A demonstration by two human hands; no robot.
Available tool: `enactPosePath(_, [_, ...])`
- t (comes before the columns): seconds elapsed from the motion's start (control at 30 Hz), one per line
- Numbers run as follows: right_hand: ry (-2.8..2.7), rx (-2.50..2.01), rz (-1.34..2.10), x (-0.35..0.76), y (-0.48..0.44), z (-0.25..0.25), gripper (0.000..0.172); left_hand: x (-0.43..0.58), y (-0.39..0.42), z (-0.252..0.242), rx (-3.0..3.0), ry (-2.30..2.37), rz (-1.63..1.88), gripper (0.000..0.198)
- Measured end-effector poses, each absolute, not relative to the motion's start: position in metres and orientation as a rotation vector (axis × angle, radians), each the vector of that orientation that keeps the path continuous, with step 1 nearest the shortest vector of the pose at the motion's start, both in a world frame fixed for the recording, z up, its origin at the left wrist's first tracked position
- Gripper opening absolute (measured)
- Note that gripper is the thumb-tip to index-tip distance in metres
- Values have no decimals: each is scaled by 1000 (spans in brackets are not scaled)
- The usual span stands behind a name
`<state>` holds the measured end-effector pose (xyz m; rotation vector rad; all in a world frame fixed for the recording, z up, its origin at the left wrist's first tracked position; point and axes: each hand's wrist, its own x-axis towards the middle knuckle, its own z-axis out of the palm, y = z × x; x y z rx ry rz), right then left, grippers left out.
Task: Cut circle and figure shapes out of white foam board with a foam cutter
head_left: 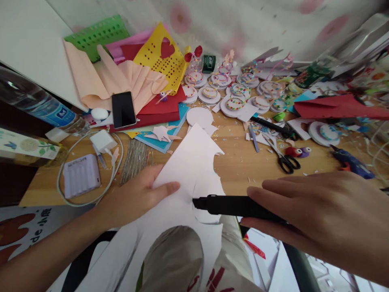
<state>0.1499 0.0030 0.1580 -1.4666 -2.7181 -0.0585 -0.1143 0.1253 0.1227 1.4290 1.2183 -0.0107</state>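
My left hand [142,190] grips a sheet of white card [179,162] by its left side, thumb on top and fingers underneath. Scalloped cut-outs run along the card's right edge, and a large round hole opens near my lap. My right hand [319,219] is closed around a black utility knife [234,205]. The knife's dark tip touches the card on a curved line that partly rounds a circle. Part of the knife's handle is hidden under my right fingers.
Scissors [282,152], a blue glue gun [352,162] and a red-and-purple eyed trinket [298,152] lie right. Decorated white discs [235,103] fill the back. At left are a phone [123,109], a water bottle [39,101], a white charger [103,141] and a battery case [81,175].
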Motion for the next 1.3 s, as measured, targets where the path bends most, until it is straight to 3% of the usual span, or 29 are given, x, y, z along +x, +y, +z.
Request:
enactPosePath(0.1, [-2739,-1475,-50,147,5,160,43,-110,126,124,1441,1184,-161,49])
enactPosePath(0.5, [-2765,-1468,24,140,19,142,30,-101,128,113,1488,1071,-214,40])
enactPosePath(0.83, [-2782,-1433,-12,153,19,149,41,-106,131,110,1434,992,-179,40])
enactPosePath(1.13, [-2870,-1317,-195,141,16,156,38,-102,121,109,1578,1089,-90,36])
enactPosePath(1.3, [-2852,-1418,13,140,15,161,42,-102,121,109,1593,1037,-99,32])
